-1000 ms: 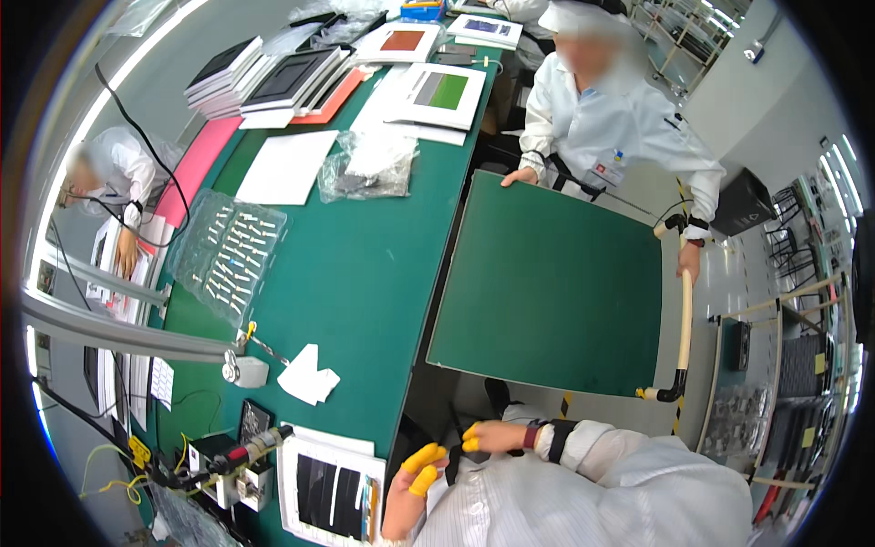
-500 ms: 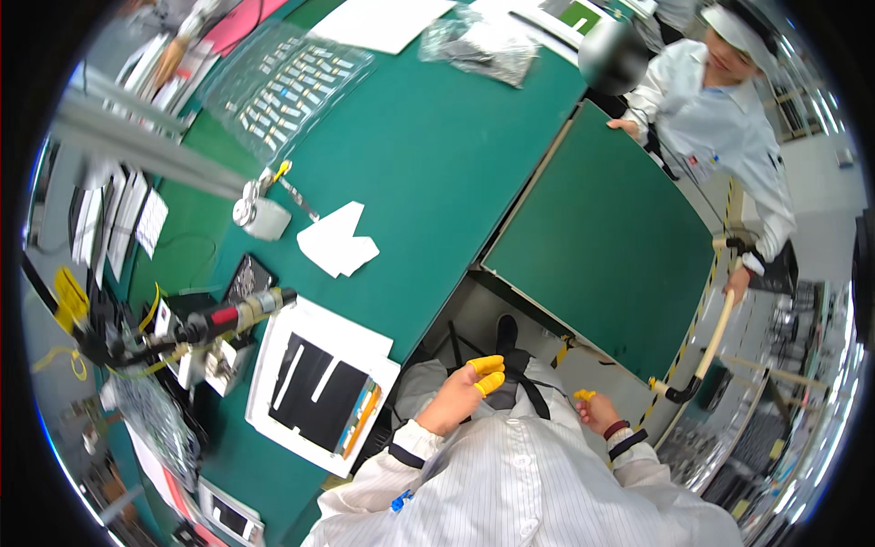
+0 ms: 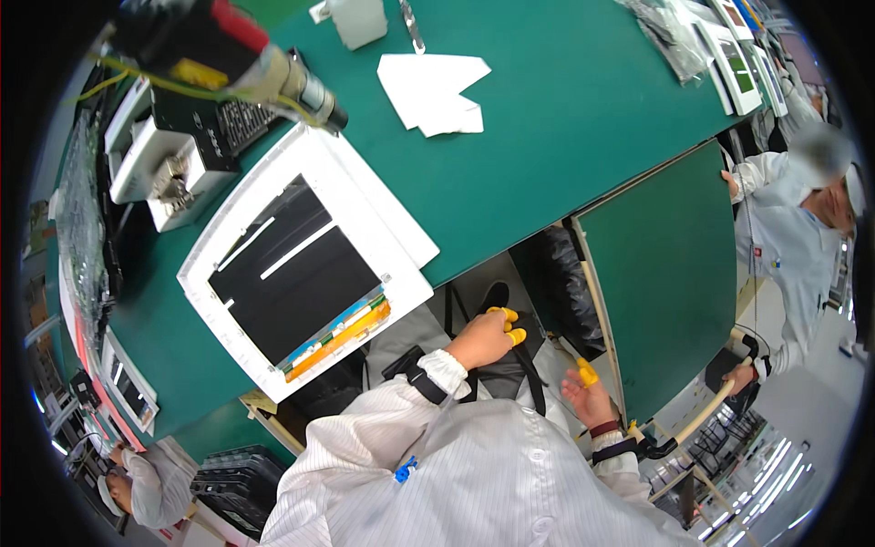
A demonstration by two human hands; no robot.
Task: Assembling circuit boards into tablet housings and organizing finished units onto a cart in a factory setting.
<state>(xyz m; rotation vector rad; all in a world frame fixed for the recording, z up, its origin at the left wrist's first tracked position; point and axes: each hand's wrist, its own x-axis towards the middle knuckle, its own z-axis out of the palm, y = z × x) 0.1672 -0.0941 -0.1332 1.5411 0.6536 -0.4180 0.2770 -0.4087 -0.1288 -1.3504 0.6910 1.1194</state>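
In front of my lap, my left hand (image 3: 485,341) holds nothing; its fingers are loosely bent and slightly apart, with yellow finger cots on some tips. My right hand (image 3: 587,396) is open, palm partly up, beside the cart's near edge, also with yellow finger cots. Neither hand visibly touches anything on the table. Left of my left hand, a white display frame (image 3: 202,270) lies at the table's edge, with a black panel (image 3: 301,283) in it and an orange strip (image 3: 342,342) along its near side. To my right is the green-topped cart (image 3: 670,264).
A green table (image 3: 538,109) stretches ahead, carrying a cut white sheet (image 3: 433,91) and a clear plastic bag (image 3: 674,36). A cylindrical tool (image 3: 301,91) hangs over the far left. A co-worker (image 3: 775,219) grips the cart's pale handle (image 3: 706,415); another person (image 3: 155,483) is at lower left.
My view has swung left, bringing the display frame nearer. The cart now stands closer on my right, the co-worker still holding it. My right hand has turned more palm up.
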